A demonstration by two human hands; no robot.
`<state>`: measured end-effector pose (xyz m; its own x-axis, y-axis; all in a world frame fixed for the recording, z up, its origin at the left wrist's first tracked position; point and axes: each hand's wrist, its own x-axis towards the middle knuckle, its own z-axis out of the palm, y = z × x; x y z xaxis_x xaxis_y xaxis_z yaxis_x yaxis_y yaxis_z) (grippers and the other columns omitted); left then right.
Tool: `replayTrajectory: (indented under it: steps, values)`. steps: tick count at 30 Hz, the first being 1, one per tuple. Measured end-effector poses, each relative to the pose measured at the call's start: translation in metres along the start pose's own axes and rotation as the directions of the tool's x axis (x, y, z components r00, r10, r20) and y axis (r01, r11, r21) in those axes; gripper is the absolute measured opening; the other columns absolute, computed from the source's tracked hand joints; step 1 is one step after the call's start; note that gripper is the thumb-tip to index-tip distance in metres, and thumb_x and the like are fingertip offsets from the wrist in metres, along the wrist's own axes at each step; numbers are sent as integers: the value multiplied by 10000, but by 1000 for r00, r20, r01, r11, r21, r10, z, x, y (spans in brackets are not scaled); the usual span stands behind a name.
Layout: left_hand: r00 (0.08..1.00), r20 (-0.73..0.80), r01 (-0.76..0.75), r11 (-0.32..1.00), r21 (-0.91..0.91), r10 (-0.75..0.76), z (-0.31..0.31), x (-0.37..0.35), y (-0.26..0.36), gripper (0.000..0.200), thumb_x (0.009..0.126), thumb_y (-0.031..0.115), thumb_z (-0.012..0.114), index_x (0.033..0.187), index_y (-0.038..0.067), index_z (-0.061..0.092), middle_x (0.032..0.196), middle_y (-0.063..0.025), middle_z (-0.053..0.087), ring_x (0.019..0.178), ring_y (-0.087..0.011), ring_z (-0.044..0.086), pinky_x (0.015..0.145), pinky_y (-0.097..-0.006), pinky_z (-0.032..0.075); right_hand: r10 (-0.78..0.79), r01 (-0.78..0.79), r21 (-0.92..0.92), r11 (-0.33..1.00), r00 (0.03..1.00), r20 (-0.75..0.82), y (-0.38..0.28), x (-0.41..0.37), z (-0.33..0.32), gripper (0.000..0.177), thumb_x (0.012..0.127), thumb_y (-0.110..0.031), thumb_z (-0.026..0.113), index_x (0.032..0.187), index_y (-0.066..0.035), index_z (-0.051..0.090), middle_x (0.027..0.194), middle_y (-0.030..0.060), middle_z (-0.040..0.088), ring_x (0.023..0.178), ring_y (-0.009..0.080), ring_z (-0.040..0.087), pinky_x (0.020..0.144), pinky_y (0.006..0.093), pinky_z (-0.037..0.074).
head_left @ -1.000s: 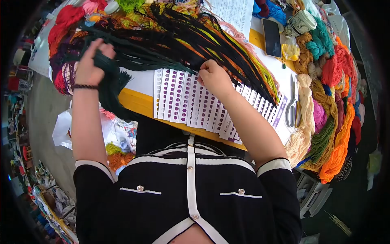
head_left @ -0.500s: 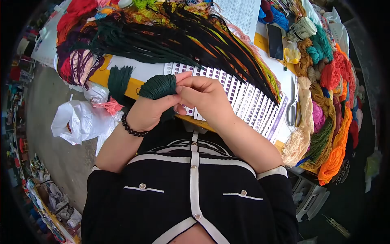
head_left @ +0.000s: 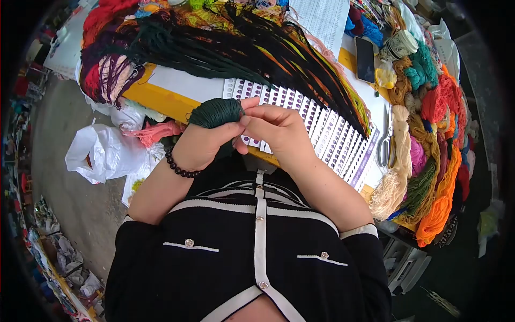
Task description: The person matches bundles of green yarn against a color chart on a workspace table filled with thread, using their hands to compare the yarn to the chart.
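A skein of dark green thread lies bunched across the back of the fingers of my left hand, which is closed on it. Thumb and fingertips of my right hand pinch together at the skein's right end, touching my left fingertips. Whether a single strand is between them is too small to tell. Just beyond both hands, a card with rows of dark oval spots covers the table's near edge. Long dark green and black threads spread across the table behind it.
Scissors, a phone and a jar lie at the right. Skeins in orange, cream and other colours line that side. White plastic bags hang at the left by the yellow table edge.
The loose dark green tail that hung left of my left hand is no longer visible there. Both hands stay together at the skein's end; the view has shifted slightly.
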<state>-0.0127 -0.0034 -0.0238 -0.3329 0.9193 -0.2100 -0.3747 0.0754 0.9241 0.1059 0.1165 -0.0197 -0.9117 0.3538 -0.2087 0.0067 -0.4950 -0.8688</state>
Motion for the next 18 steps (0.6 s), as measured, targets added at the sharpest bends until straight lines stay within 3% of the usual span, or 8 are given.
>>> replayTrajectory:
  steps: [5, 10, 12, 13, 15, 18]
  values:
    - [998, 31, -48, 995, 83, 46, 0, 0, -6, 448, 858, 85, 544, 1287, -22, 470, 1033, -71, 616, 619, -99, 557, 563, -219, 453, 43, -42, 57, 998, 999, -22, 0, -1, 1, 122, 813, -69, 633, 888, 19, 672, 779, 42, 649, 655, 64, 523, 625, 200, 424]
    - [998, 61, -37, 994, 106, 30, -10, -2, -5, 444, 853, 59, 517, 1287, -25, 470, 1017, -71, 620, 600, -98, 555, 560, -221, 453, -2, 3, 114, 993, 1000, -9, 3, 0, 2, 110, 811, -54, 635, 888, 18, 667, 806, 55, 655, 701, 82, 563, 680, 214, 453]
    - [998, 43, 43, 994, -103, -39, -10, -2, -5, 422, 847, 34, 492, 1264, -36, 482, 1062, -95, 610, 716, -129, 600, 601, -245, 498, -10, 10, 158, 987, 1000, -3, 4, 0, 2, 110, 810, -47, 637, 893, 18, 666, 816, 60, 658, 722, 90, 580, 701, 221, 463]
    - [998, 42, 43, 994, -103, -39, -9, -2, -6, 422, 847, 34, 492, 1264, -36, 482, 1062, -95, 610, 716, -129, 600, 601, -245, 498, -4, 8, 143, 990, 1000, -28, 5, 0, 0, 108, 806, -41, 640, 894, 16, 665, 828, 63, 660, 741, 98, 592, 719, 229, 470]
    - [998, -39, -51, 979, -200, 44, -4, -3, -7, 387, 850, 19, 475, 1230, -44, 501, 1120, -124, 590, 872, -173, 611, 654, -276, 539, 3, 3, 128, 992, 999, -52, 5, 0, 0, 106, 803, -34, 644, 895, 14, 665, 840, 66, 663, 761, 106, 605, 736, 236, 477]
    - [999, -23, -39, 982, -186, 36, -9, -4, -6, 367, 851, 8, 467, 1211, -44, 510, 1170, -140, 567, 977, -200, 587, 676, -295, 556, -22, 35, 108, 994, 992, -121, 4, 0, 1, 100, 805, -27, 641, 894, 10, 665, 851, 66, 665, 765, 112, 611, 740, 240, 478]
